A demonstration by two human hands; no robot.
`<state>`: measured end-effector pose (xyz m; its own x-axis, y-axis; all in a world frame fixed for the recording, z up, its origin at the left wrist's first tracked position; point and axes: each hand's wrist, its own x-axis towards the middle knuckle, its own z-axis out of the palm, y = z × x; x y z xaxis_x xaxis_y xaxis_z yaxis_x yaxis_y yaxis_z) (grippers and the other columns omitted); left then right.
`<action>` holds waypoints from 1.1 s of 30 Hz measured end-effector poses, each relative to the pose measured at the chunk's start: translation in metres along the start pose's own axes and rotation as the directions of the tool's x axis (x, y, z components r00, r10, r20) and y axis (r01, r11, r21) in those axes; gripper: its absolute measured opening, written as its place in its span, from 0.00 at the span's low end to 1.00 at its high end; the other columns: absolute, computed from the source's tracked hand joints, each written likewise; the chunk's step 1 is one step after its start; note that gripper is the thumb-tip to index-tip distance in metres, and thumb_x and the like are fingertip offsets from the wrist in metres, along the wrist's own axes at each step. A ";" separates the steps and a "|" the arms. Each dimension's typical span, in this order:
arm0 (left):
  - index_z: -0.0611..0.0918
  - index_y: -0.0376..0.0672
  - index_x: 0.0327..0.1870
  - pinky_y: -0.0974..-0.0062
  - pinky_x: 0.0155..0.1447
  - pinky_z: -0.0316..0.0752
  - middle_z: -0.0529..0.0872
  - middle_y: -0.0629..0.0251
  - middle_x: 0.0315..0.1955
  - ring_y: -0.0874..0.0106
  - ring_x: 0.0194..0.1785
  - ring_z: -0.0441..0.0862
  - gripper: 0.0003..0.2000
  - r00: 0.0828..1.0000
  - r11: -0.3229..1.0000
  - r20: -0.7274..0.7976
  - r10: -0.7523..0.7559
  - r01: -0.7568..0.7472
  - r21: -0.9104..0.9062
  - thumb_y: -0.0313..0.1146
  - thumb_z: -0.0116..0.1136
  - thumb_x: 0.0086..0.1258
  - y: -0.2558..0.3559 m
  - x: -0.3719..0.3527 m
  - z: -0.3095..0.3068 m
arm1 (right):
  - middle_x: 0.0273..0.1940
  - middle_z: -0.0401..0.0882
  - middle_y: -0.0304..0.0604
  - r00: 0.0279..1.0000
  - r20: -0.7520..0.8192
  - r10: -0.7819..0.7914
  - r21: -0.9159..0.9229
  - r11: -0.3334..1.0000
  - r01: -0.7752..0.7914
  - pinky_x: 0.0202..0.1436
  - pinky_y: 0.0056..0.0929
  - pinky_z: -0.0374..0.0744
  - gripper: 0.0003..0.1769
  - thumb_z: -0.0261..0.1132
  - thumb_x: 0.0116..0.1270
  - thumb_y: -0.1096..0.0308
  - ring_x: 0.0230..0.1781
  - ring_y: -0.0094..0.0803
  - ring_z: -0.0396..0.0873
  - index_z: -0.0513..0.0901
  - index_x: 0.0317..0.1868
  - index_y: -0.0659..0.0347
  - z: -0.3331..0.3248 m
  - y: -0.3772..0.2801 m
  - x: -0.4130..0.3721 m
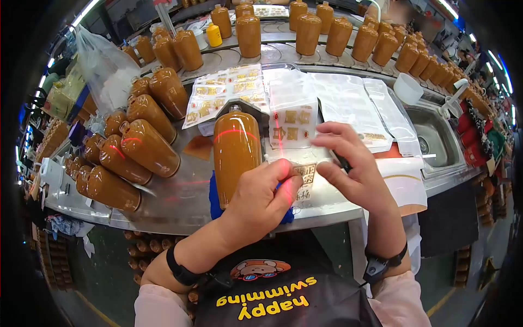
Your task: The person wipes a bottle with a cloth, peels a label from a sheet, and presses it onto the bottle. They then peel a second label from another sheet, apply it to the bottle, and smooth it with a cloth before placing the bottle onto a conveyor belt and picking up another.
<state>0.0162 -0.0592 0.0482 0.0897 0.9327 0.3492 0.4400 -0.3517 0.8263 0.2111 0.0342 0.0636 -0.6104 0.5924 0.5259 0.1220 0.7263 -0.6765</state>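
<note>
My left hand (261,196) is closed, its thumb and fingers pinching the edge of a clear decal (306,173) with dark square characters. Fainter characters show below it against the steel. My right hand (354,169) is just right of the decal, its upper fingers and thumb apart. A small dark piece (342,162) shows against the right palm; its kind is hidden. Left of my hands, a glossy brown bottle (236,158) lies with its neck away from me, against a dark angled holder (239,104). Blue material (214,196) shows beneath it. A red light line crosses the bottle.
Several brown bottles (150,147) lie on the left of the steel table (180,204). Decal sheets (226,90) and a gold-printed strip (294,125) are behind my hands. More bottles (309,34) stand on the conveyor (278,53). A sink (436,139) is at right.
</note>
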 end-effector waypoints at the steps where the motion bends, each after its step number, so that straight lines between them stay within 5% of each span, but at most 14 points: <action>1: 0.80 0.37 0.40 0.66 0.37 0.73 0.81 0.57 0.29 0.62 0.31 0.78 0.04 0.997 0.994 -0.015 0.073 -0.071 0.082 0.27 0.58 0.69 0.003 0.001 0.000 | 0.56 0.73 0.51 0.997 0.072 0.018 0.055 0.998 -0.022 0.59 0.34 0.74 0.11 0.70 0.63 0.70 0.57 0.43 0.75 0.82 0.45 0.62 0.001 -0.001 0.002; 3: 0.79 0.38 0.38 0.61 0.37 0.73 0.80 0.53 0.28 0.54 0.31 0.77 0.04 0.985 0.963 -0.029 0.170 -0.159 0.218 0.27 0.59 0.67 0.004 0.001 -0.001 | 0.58 0.72 0.47 0.974 0.223 0.041 0.160 0.984 -0.078 0.61 0.33 0.70 0.07 0.68 0.65 0.70 0.58 0.37 0.72 0.81 0.40 0.63 0.003 -0.006 0.008; 7: 0.79 0.38 0.39 0.61 0.40 0.73 0.81 0.54 0.29 0.54 0.33 0.78 0.04 0.975 0.914 -0.045 0.219 -0.189 0.360 0.27 0.60 0.66 0.006 -0.002 -0.016 | 0.53 0.74 0.46 0.982 0.184 -0.030 0.036 0.999 0.024 0.60 0.33 0.70 0.07 0.68 0.65 0.71 0.57 0.36 0.73 0.78 0.34 0.62 0.000 0.005 0.039; 8: 0.80 0.38 0.39 0.61 0.41 0.74 0.82 0.54 0.29 0.55 0.34 0.78 0.05 0.974 0.907 -0.051 0.222 -0.187 0.377 0.28 0.60 0.66 0.006 -0.005 -0.023 | 0.48 0.76 0.47 0.989 0.111 -0.101 -0.028 0.994 0.105 0.54 0.33 0.76 0.08 0.69 0.66 0.68 0.50 0.41 0.77 0.78 0.34 0.62 0.001 0.016 0.054; 9: 0.80 0.38 0.42 0.62 0.44 0.74 0.83 0.54 0.32 0.55 0.37 0.79 0.07 0.969 0.903 -0.080 0.235 -0.187 0.387 0.29 0.60 0.67 0.002 -0.011 -0.031 | 0.48 0.77 0.47 0.996 0.059 -0.066 -0.098 0.993 0.072 0.53 0.32 0.76 0.09 0.69 0.66 0.65 0.49 0.40 0.77 0.80 0.35 0.62 0.002 0.027 0.070; 10: 0.80 0.38 0.44 0.62 0.47 0.75 0.83 0.53 0.36 0.55 0.40 0.80 0.08 0.962 0.898 -0.107 0.250 -0.189 0.398 0.30 0.60 0.67 -0.003 -0.019 -0.042 | 0.54 0.77 0.48 0.995 0.093 0.041 -0.170 0.985 -0.024 0.63 0.32 0.71 0.09 0.68 0.67 0.65 0.59 0.38 0.75 0.80 0.37 0.62 0.002 0.041 0.092; 13: 0.79 0.38 0.50 0.63 0.57 0.73 0.83 0.49 0.48 0.55 0.51 0.79 0.13 0.943 0.911 -0.233 0.237 -0.133 0.390 0.34 0.61 0.69 -0.021 -0.038 -0.061 | 0.51 0.77 0.48 0.994 0.025 0.103 -0.309 0.947 -0.090 0.60 0.36 0.73 0.11 0.70 0.64 0.60 0.55 0.43 0.75 0.83 0.36 0.60 0.029 0.102 0.157; 15: 0.76 0.35 0.59 0.61 0.67 0.66 0.75 0.44 0.62 0.51 0.64 0.73 0.23 0.960 0.949 -0.257 0.115 -0.030 0.314 0.43 0.62 0.70 -0.040 -0.058 -0.069 | 0.53 0.76 0.47 0.989 0.049 0.139 -0.482 0.871 -0.098 0.60 0.41 0.75 0.10 0.69 0.64 0.60 0.55 0.46 0.74 0.85 0.37 0.58 0.056 0.157 0.193; 18: 0.71 0.31 0.64 0.60 0.70 0.63 0.74 0.44 0.63 0.48 0.66 0.71 0.33 0.977 0.980 -0.209 -0.038 0.077 0.185 0.52 0.60 0.70 -0.059 -0.077 -0.069 | 0.60 0.71 0.46 0.916 0.101 0.388 -0.783 0.599 -0.167 0.60 0.49 0.77 0.10 0.70 0.63 0.58 0.64 0.48 0.70 0.87 0.42 0.50 0.088 0.187 0.211; 19: 0.63 0.29 0.71 0.57 0.74 0.58 0.68 0.41 0.68 0.46 0.71 0.65 0.43 0.987 0.975 -0.112 -0.119 0.138 0.177 0.59 0.59 0.68 -0.064 -0.085 -0.071 | 0.62 0.69 0.44 0.904 0.074 0.421 -0.785 0.583 -0.207 0.60 0.53 0.77 0.13 0.69 0.63 0.58 0.66 0.49 0.67 0.87 0.46 0.50 0.094 0.196 0.215; 22: 0.58 0.29 0.74 0.54 0.76 0.52 0.63 0.40 0.71 0.47 0.74 0.61 0.47 0.999 0.970 -0.047 -0.018 0.029 0.241 0.60 0.59 0.66 -0.074 -0.089 -0.070 | 0.61 0.70 0.44 0.937 0.095 0.336 -0.842 0.529 -0.104 0.59 0.51 0.78 0.14 0.67 0.64 0.58 0.64 0.47 0.69 0.86 0.47 0.52 0.091 0.180 0.215; 23: 0.51 0.29 0.76 0.51 0.77 0.47 0.59 0.41 0.73 0.48 0.75 0.59 0.52 0.999 0.960 0.004 -0.034 0.032 0.277 0.59 0.63 0.64 -0.075 -0.088 -0.070 | 0.53 0.74 0.48 0.989 0.066 0.132 -0.780 0.625 -0.031 0.56 0.44 0.78 0.08 0.68 0.63 0.63 0.55 0.48 0.74 0.83 0.38 0.57 0.087 0.184 0.210; 28: 0.47 0.27 0.76 0.46 0.75 0.47 0.61 0.40 0.72 0.48 0.75 0.60 0.55 0.997 0.900 -0.065 0.028 0.003 0.436 0.53 0.68 0.61 -0.086 -0.077 -0.051 | 0.54 0.75 0.50 0.988 0.086 -0.131 -0.460 0.874 0.156 0.57 0.36 0.74 0.08 0.69 0.65 0.68 0.54 0.47 0.75 0.79 0.36 0.63 0.059 0.092 0.169; 33: 0.49 0.26 0.76 0.46 0.76 0.47 0.61 0.41 0.73 0.49 0.75 0.62 0.53 0.993 0.830 -0.096 0.064 0.000 0.558 0.52 0.67 0.62 -0.082 -0.078 -0.052 | 0.47 0.75 0.49 0.991 0.134 -0.029 -0.123 0.991 0.045 0.54 0.34 0.74 0.08 0.69 0.66 0.69 0.54 0.43 0.74 0.79 0.35 0.63 0.044 -0.004 0.119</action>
<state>-0.0729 -0.1075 -0.0235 0.0313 0.8962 0.4425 0.8634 -0.2473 0.4397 0.1036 0.0871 0.1062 -0.7133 0.5192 0.4709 0.1893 0.7895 -0.5838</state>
